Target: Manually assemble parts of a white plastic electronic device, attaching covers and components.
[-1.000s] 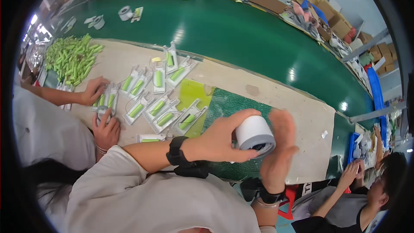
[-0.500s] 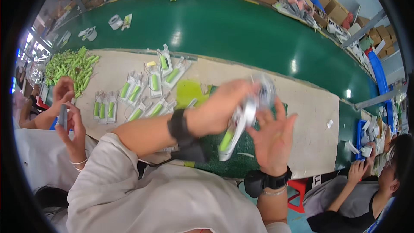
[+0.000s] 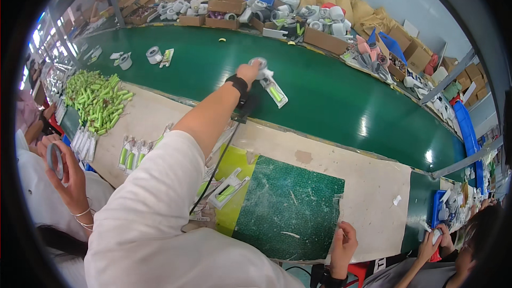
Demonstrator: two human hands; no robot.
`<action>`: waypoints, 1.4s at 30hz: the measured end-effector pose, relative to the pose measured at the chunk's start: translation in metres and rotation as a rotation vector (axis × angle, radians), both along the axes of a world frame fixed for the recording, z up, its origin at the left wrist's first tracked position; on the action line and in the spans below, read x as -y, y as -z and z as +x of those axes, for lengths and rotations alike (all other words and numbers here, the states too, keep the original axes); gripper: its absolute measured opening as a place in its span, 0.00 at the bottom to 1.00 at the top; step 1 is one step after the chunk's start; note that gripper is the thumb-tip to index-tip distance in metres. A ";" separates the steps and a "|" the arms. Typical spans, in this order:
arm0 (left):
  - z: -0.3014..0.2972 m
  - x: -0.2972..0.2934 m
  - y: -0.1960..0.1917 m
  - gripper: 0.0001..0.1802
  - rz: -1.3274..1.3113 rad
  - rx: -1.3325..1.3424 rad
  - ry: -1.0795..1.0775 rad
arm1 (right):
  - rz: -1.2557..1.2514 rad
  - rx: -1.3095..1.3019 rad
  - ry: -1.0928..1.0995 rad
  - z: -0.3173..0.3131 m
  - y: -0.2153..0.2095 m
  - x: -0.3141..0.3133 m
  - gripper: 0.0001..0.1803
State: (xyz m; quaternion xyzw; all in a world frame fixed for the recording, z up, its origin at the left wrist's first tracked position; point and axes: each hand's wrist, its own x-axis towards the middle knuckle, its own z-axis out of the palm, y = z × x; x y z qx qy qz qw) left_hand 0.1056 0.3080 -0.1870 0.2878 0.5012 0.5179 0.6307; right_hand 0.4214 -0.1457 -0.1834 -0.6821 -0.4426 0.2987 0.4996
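My left hand [image 3: 247, 73] reaches far over the green belt [image 3: 330, 96], its fingers closed on the round grey head of a white handheld device [image 3: 275, 92]. A green battery cell lies in the device's open handle, which points toward me. Whether the device touches the belt I cannot tell. My right hand [image 3: 344, 242] is low at the right edge of the dark green mat [image 3: 293, 208]. Its fingers are loosely curled, with a gap to the thumb, and nothing shows in them. Left of the mat, a white handle piece with a green cell [image 3: 228, 188] lies near a yellow-green sheet [image 3: 234, 162].
A heap of green battery cells [image 3: 96, 98] covers the table's left end, with white handle pieces [image 3: 130, 154] nearer. A co-worker's hand [image 3: 69, 184] at left holds a grey ring; another's hands [image 3: 431, 242] work at right. Boxes of parts [image 3: 226, 6] line the belt's far side.
My left hand has carried the device away from me, from above the mat to over the belt. The right hand has let go, drawn back toward me, and its spread fingers have curled.
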 end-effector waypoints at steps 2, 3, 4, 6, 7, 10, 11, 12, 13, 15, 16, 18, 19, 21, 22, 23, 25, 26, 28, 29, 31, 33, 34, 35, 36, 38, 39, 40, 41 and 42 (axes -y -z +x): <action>0.007 0.016 -0.020 0.26 0.099 -1.442 -0.304 | -0.050 0.270 -0.002 -0.001 -0.001 0.001 0.12; 0.009 0.027 -0.034 0.29 0.259 -1.365 -0.354 | -0.045 0.270 -0.004 -0.003 -0.002 0.000 0.12; 0.013 0.038 -0.044 0.29 0.265 -1.367 -0.359 | -0.016 0.479 -0.046 -0.008 -0.003 -0.003 0.12; 0.034 0.069 -0.058 0.31 0.835 -1.213 -0.029 | 0.000 0.689 -0.061 -0.009 -0.003 -0.006 0.12; 0.052 0.095 -0.072 0.32 0.798 -1.191 0.500 | -0.002 0.625 -0.013 -0.002 -0.002 -0.002 0.11; 0.080 0.178 -0.103 0.37 0.774 -1.381 1.563 | 0.022 0.576 0.032 0.001 0.002 -0.001 0.09; 0.076 0.195 -0.095 0.41 1.042 -1.529 1.447 | 0.032 0.592 0.019 0.000 0.004 -0.006 0.08; 0.069 0.206 -0.087 0.44 1.315 -1.648 1.292 | 0.061 0.583 0.013 -0.004 0.007 -0.010 0.08; 0.068 0.210 -0.081 0.47 1.156 -1.657 1.343 | 0.068 0.588 0.013 -0.008 0.008 -0.015 0.08; 0.072 0.210 -0.065 0.52 1.025 -1.688 1.387 | 0.069 0.569 0.069 -0.008 0.008 -0.014 0.07; 0.072 0.209 -0.057 0.53 1.038 -1.721 1.366 | 0.098 0.539 0.049 -0.007 0.006 -0.013 0.07; 0.073 0.206 -0.049 0.54 1.107 -1.661 1.358 | 0.100 0.543 0.097 -0.005 0.003 -0.010 0.06; 0.075 0.205 -0.046 0.56 1.117 -1.616 1.329 | 0.109 0.538 0.094 -0.004 0.002 -0.008 0.06; 0.079 0.207 -0.045 0.56 1.155 -1.641 1.337 | 0.091 0.540 0.118 -0.003 0.002 -0.005 0.06; 0.080 0.207 -0.046 0.56 1.166 -1.674 1.330 | 0.076 0.540 0.117 -0.003 0.002 -0.005 0.06; 0.080 0.207 -0.044 0.56 1.166 -1.679 1.327 | 0.076 0.538 0.125 -0.002 0.002 -0.005 0.06; 0.078 0.206 -0.044 0.56 1.173 -1.691 1.325 | 0.084 0.542 0.116 -0.004 0.003 -0.007 0.06; 0.077 0.205 -0.044 0.56 1.178 -1.701 1.319 | 0.083 0.539 0.117 -0.004 0.003 -0.008 0.06; 0.075 0.205 -0.044 0.56 1.163 -1.704 1.312 | 0.097 0.530 0.113 -0.006 0.001 -0.010 0.06; 0.074 0.205 -0.044 0.56 1.153 -1.703 1.305 | 0.099 0.528 0.110 -0.006 0.001 -0.009 0.06; 0.076 0.205 -0.043 0.57 1.148 -1.702 1.303 | 0.109 0.535 0.124 -0.004 0.004 -0.009 0.06; 0.075 0.205 -0.041 0.57 1.142 -1.701 1.301 | 0.109 0.539 0.118 -0.005 0.003 -0.009 0.06; 0.074 0.204 -0.039 0.57 1.128 -1.687 1.302 | 0.105 0.541 0.110 -0.005 0.003 -0.009 0.06; 0.073 0.204 -0.039 0.56 1.114 -1.673 1.304 | 0.108 0.542 0.110 -0.005 0.003 -0.009 0.06; 0.073 0.204 -0.039 0.56 1.113 -1.674 1.302 | 0.117 0.541 0.109 -0.005 0.004 -0.009 0.06; 0.073 0.205 -0.040 0.56 1.108 -1.681 1.303 | 0.127 0.540 0.108 -0.005 0.003 -0.009 0.06; 0.073 0.205 -0.039 0.56 1.107 -1.681 1.302 | 0.128 0.536 0.110 -0.005 0.003 -0.009 0.06; 0.073 0.205 -0.039 0.56 1.108 -1.675 1.300 | 0.130 0.532 0.113 -0.005 0.003 -0.008 0.06; 0.073 0.205 -0.039 0.56 1.108 -1.669 1.298 | 0.130 0.532 0.113 -0.005 0.003 -0.008 0.06; 0.074 0.205 -0.039 0.56 1.108 -1.669 1.298 | 0.137 0.537 0.112 -0.004 0.004 -0.009 0.06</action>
